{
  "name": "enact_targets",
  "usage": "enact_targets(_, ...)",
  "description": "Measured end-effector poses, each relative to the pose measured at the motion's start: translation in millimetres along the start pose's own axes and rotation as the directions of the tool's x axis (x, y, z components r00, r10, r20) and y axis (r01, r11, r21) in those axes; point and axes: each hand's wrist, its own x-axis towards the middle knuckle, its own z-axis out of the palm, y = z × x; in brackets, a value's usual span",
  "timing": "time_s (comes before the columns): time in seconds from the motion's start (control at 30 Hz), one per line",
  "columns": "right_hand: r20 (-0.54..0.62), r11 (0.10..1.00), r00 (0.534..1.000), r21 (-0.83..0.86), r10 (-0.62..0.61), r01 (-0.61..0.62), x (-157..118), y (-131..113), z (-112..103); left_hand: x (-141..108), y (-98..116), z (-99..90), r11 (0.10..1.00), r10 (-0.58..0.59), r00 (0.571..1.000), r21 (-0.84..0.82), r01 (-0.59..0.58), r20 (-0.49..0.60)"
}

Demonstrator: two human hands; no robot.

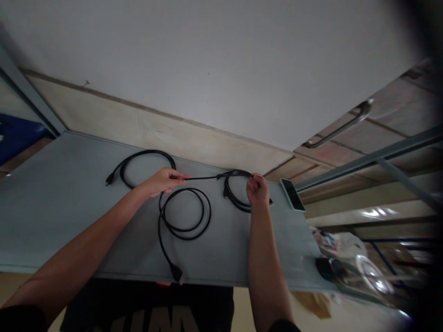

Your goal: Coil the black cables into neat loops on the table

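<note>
A thin black cable [202, 178] stretches nearly straight between my two hands, just above the grey shelf. My left hand [164, 181] pinches it between thumb and fingertips. On the other side my right hand [258, 189] has its fingers curled on the cable, beside a coiled black cable [237, 203] that it partly hides. A second black cable [209, 216] lies in loose loops below and behind my left hand. One of its plugs [110, 179] rests at the left; a larger connector [176, 272] lies by the front edge. Where the cables join or cross under my left hand is hidden.
The grey shelf [214, 253] ends close to my body and meets a wall at the back. A phone [292, 195] lies right of my right hand. Metal frame bars [360, 159] rise at the right, near a clear container [370, 274] on its side.
</note>
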Motion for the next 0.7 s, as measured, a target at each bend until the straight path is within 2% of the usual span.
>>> enact_targets(0.1,0.02,0.999,1.0,-0.041,0.018,-0.017,-3,1,5,0,3,-1.5,1.0,-0.005,0.999,-0.013,0.004,-0.053)
enact_targets(0.2,0.11,0.989,0.986,-0.089,0.127,-0.117,-7,-1,5,-3,9,-6.5,1.0,-0.018,0.994,-0.026,0.015,-0.105)
enact_targets(0.3,0.253,0.955,0.925,-0.16,0.284,-0.25,-12,-3,4,-8,16,-16.2,0.998,-0.036,0.995,-0.045,0.032,-0.09)
enact_targets(0.4,0.37,0.896,0.818,-0.232,0.441,-0.378,-18,-3,5,-13,21,-28.6,0.998,-0.052,0.998,-0.034,0.051,-0.045)
enact_targets(0.5,0.441,0.799,0.668,-0.381,0.599,-0.465,-22,-4,7,-17,21,-41.5,0.998,-0.069,0.998,0.011,0.069,0.008)
enact_targets(0.57,0.46,0.731,0.571,-0.487,0.68,-0.478,-24,-5,9,-18,19,-48.8,0.994,-0.098,0.995,0.049,0.096,0.031)
enact_targets(0.7,0.5,0.646,0.412,-0.631,0.762,-0.43,-28,-11,16,-19,18,-55.5,0.981,-0.146,0.989,0.132,0.14,0.039)
